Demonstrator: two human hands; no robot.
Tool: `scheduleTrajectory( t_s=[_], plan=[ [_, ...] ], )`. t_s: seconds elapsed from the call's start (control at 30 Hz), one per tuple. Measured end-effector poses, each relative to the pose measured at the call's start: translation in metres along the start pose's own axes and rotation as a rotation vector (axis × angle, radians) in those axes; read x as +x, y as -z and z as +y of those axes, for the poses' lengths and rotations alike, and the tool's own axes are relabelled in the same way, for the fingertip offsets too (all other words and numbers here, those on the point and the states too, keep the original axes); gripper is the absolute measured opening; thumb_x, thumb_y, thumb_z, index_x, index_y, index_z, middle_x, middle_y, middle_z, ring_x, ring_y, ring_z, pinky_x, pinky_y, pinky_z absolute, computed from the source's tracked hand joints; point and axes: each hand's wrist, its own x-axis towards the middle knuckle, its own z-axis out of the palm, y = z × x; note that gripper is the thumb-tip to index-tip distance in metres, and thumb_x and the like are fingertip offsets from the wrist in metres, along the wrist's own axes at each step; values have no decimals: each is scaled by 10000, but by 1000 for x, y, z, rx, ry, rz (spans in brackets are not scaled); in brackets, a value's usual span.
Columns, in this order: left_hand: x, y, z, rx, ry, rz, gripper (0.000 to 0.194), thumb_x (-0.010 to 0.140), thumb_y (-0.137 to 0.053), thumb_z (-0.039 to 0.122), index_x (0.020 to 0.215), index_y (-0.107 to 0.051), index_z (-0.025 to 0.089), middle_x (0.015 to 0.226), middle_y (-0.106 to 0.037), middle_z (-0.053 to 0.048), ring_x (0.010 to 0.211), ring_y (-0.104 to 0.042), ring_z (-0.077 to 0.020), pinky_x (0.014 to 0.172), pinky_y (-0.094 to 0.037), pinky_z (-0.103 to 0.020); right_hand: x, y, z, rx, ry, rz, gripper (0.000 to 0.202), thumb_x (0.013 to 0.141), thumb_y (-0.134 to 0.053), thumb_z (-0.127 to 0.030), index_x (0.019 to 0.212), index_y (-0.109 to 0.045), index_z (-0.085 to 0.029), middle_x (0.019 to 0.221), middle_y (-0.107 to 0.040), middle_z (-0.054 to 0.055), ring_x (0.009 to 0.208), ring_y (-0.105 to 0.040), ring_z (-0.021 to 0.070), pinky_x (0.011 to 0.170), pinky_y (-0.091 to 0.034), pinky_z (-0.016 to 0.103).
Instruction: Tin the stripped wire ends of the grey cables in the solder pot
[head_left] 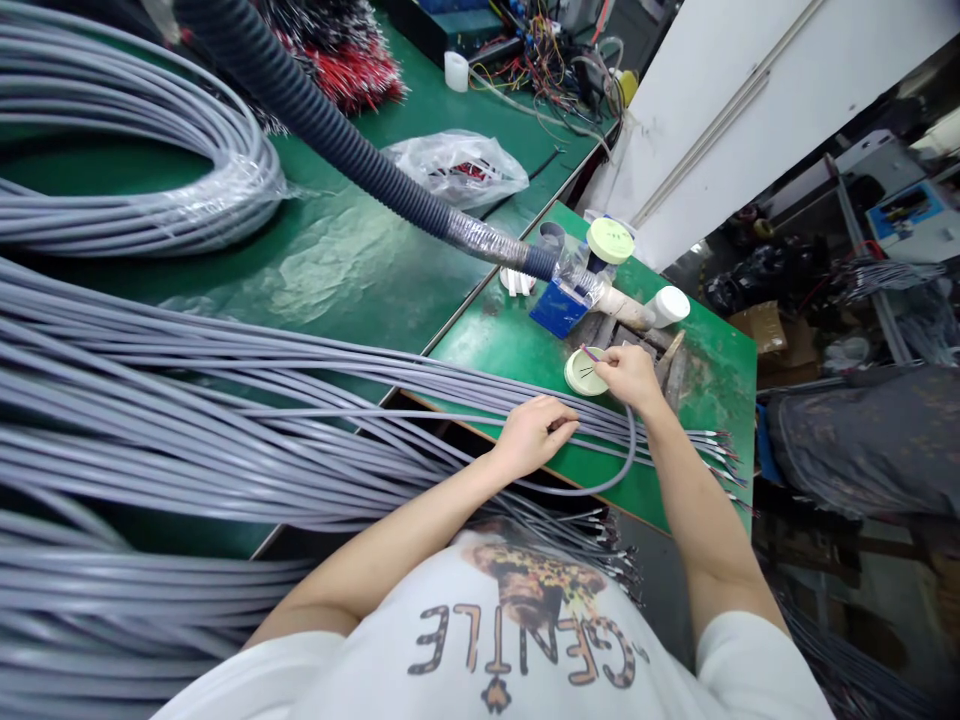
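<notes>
My right hand (628,376) is closed on the end of a grey cable (632,440), which loops down from it and back to the left. Thin coloured wires (590,353) stick out from its fingertips over a small round pale-yellow dish (577,385). Dark thin strands show inside the dish. My left hand (534,435) lies on the bundle of grey cables (450,378), fingers curled in; whatever they grip is hidden. Beyond my right wrist the stripped cable ends (724,460) fan out on the green board (487,340).
A ribbed dark hose (360,160) hangs across the bench to a blue box (559,312). Close by stand a white jar (670,306) and a yellow-lidded pot (610,240). A wrapped cable coil (225,195) lies left; a plastic bag (457,165) sits behind.
</notes>
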Motion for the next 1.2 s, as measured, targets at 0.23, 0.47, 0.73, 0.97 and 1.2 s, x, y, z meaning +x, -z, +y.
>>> scheduleTrajectory(
  t_s=[0.23,0.47,0.73,0.97,1.2],
  plan=[
    [2,6,1,-81,85,-40,102,850,-610,249,871,-685,184,750,-651,-19,683,-563,-134,660,-446,-253,-2,39,66,160,-166,258,255,651,-595,-359,585,-682,-129,483,-538,-10,499,-476,127,485,-307,237],
    [3,6,2,-68,79,-43,117,856,-595,252,874,-685,181,718,-629,-19,685,-557,-138,642,-444,-250,17,22,118,142,-352,263,256,603,-596,-347,546,-689,-115,465,-553,3,490,-502,137,475,-329,242],
    [3,6,2,-46,63,-38,108,856,-592,245,862,-680,183,706,-625,-16,679,-555,-138,644,-443,-251,29,8,128,89,-389,216,223,582,-607,-299,569,-714,-104,462,-559,15,527,-552,159,510,-359,244],
    [4,6,0,-36,66,-48,117,863,-586,248,873,-681,181,708,-618,-16,685,-547,-139,657,-440,-254,25,11,123,108,-378,215,224,589,-623,-311,560,-705,-105,468,-564,21,523,-541,162,520,-361,256],
    [5,6,2,-15,54,-38,107,857,-590,243,863,-678,183,698,-617,-14,670,-543,-138,652,-435,-256,-4,39,69,226,-186,189,270,666,-593,-367,570,-663,-125,511,-550,-3,516,-481,121,506,-338,231]
  ],
)
